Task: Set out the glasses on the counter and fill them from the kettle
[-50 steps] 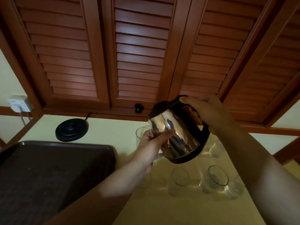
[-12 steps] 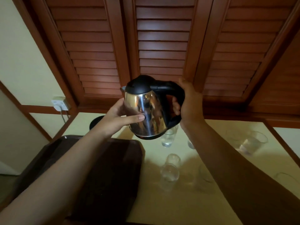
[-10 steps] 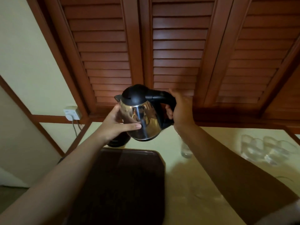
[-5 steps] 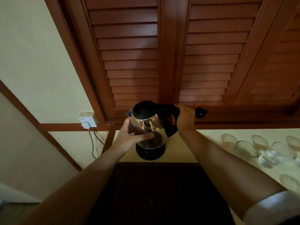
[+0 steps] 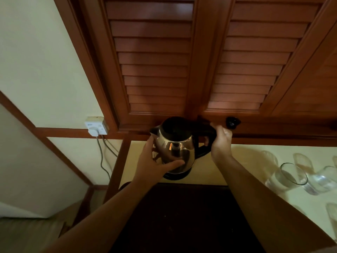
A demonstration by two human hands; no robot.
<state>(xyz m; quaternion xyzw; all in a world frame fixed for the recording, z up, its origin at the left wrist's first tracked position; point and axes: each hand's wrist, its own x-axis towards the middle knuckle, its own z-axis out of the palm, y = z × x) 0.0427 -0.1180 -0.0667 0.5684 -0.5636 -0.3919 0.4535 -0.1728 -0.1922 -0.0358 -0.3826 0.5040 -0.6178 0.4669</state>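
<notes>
The kettle (image 5: pixel 176 147) stands upright at about 12 o'clock from the person, on its black base (image 5: pixel 176 175) on the pale desk (image 5: pixel 206 172), just beyond the dark tray (image 5: pixel 182 216). The right hand (image 5: pixel 220 141) has its fingers curled round the black handle, gripping it. The left hand (image 5: pixel 155 161) lies against the shiny steel body, thumb stretched across the front and fingers round the far side, steadying it rather than carrying it.

The glasses (image 5: pixel 291 177) wait at about 3 o'clock, well apart from the kettle, near the desk's right edge; some seem to hold water, though how full they are is hard to tell.

The kettle is stiff and probably fairly heavy if water remains inside. Its polished wall looks slippery and could be hot, so the handle is the place to hold; the palm on the body only guides. The glasses are thin and fragile, likely to tip or chip if knocked, and best taken low round the side.
</notes>
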